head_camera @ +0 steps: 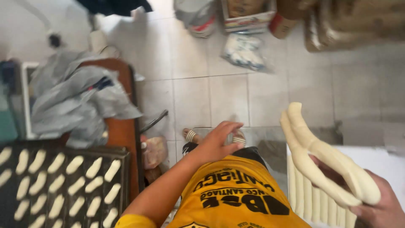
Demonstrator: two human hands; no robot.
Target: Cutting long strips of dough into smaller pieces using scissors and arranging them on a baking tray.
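**Two dough sticks held beside the dough row**

Two long raw dough sticks (pixel 327 158) are gripped in the right hand (pixel 379 204), lifted just above the row of dough sticks (pixel 310 196) on the white surface. The left hand (pixel 219 141) is held empty, fingers loosely spread, left of that row. A dark baking tray (pixel 122 154) of small dough pieces (pixel 59 181) lies far left of it.

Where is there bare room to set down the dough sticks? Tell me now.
The right hand holds two long pale dough sticks. Bare: the white surface right of the row of dough sticks. Crowded: the dark tray full of small dough pieces. The left hand is empty.
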